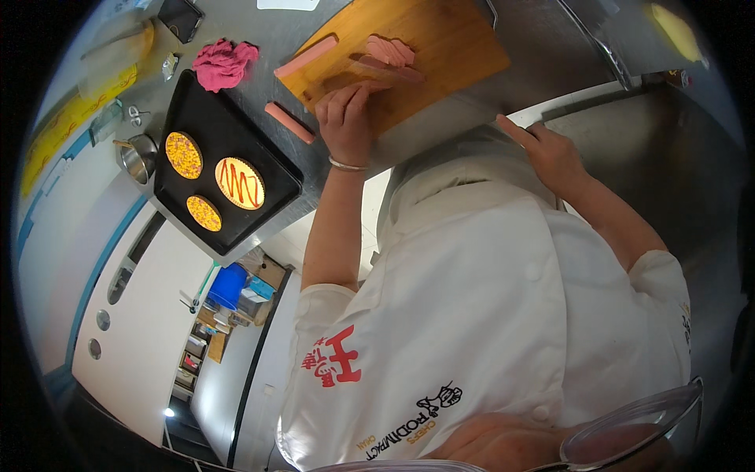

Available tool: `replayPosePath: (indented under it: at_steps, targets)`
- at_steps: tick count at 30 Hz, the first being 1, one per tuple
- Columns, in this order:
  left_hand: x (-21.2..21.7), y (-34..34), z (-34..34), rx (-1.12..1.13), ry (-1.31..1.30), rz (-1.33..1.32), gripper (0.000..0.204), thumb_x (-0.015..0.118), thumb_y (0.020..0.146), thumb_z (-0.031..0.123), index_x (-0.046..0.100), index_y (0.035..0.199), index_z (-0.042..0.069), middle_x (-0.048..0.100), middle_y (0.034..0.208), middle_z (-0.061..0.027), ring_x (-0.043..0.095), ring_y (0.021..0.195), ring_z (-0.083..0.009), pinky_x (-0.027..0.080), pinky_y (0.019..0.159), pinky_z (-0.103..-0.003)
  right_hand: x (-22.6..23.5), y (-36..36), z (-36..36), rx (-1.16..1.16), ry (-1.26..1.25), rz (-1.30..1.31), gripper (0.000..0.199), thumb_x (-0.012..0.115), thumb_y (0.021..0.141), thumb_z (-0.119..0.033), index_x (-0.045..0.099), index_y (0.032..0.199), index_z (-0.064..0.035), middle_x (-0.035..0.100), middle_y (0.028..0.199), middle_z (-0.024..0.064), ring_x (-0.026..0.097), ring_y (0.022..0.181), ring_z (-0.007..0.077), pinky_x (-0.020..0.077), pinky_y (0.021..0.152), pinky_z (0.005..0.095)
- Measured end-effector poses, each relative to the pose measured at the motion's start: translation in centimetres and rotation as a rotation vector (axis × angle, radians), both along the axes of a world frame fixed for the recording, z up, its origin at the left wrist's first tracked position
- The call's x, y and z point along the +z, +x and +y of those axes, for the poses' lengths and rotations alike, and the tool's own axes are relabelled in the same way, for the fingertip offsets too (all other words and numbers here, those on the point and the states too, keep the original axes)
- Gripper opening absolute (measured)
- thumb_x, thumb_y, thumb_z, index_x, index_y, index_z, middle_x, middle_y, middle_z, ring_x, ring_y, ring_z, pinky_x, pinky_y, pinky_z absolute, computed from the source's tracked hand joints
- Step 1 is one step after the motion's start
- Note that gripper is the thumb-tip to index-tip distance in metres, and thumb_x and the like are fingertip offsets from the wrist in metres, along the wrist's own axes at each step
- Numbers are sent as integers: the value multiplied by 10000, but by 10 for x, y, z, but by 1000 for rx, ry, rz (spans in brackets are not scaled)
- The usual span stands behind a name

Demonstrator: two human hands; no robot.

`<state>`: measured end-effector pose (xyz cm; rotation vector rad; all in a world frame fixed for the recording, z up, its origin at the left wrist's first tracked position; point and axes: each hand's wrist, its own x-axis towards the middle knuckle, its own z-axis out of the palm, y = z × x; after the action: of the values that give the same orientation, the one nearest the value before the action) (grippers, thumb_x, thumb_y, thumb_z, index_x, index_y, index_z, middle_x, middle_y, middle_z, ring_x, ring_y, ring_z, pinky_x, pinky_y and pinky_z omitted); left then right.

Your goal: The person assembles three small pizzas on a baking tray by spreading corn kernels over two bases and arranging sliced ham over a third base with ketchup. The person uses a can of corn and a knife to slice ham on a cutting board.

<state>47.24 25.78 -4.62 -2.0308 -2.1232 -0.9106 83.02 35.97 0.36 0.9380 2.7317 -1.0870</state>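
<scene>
My left hand point(348, 118) rests palm down on the near edge of a wooden cutting board point(440, 39), fingers bent, fingertips beside a cut pink sausage point(391, 72). It grips nothing that I can see. A thin bracelet sits on that wrist. Sliced sausage pieces point(391, 49) and a whole pink sausage point(305, 57) lie on the board. My right hand point(550, 151) lies on the steel counter edge to the right of the board, fingers stretched out and empty.
Another pink sausage point(289, 122) lies on the counter beside a black tray point(271, 153) holding three round topped bases, one with red sauce zigzags point(240, 182). A pink cloth point(224, 63) and a small metal bowl point(140, 159) are at the left. My white jacket fills the lower frame.
</scene>
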Motion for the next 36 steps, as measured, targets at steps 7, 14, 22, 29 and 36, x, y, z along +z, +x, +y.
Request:
replayPosePath:
  at_steps: [7, 14, 22, 29, 36]
  targets:
    - [0, 4, 2, 68, 45, 23, 324, 694, 748, -18, 738, 1035, 126, 673, 1092, -23, 623, 1017, -262, 513, 900, -375, 27, -2, 1, 30, 45, -10, 692, 600, 870, 62, 562, 1484, -254, 591, 851, 113, 606, 688, 263, 529, 605, 392]
    - [-3, 5, 4, 84, 54, 31, 299, 688, 740, -15, 745, 1004, 112, 675, 1076, -30, 638, 1013, -262, 530, 890, -371, 31, 2, 5, 83, 105, -49, 692, 625, 852, 66, 586, 1469, -245, 569, 821, 104, 590, 646, 254, 504, 554, 373]
    - [-4, 4, 2, 78, 46, -21, 251, 718, 794, -17, 735, 1010, 111, 697, 1059, -47, 642, 1004, -273, 497, 916, -395, 28, 6, 6, 103, 95, -50, 791, 600, 858, 57, 470, 1549, -304, 478, 758, 71, 530, 599, 211, 497, 523, 363]
    - [-4, 2, 5, 74, 57, -8, 223, 723, 821, 10, 729, 1011, 127, 695, 1049, -41, 640, 985, -264, 488, 900, -394, -3, -54, 5, 52, 22, 6, 883, 577, 828, 80, 416, 1565, -380, 520, 806, 103, 593, 640, 296, 528, 558, 412]
    - [0, 5, 5, 84, 45, -8, 251, 721, 836, 20, 715, 1058, 136, 686, 1065, -44, 637, 980, -268, 487, 896, -398, -3, 7, 4, 79, 50, -159, 843, 578, 860, 65, 414, 1572, -355, 505, 777, 87, 582, 611, 264, 532, 569, 400]
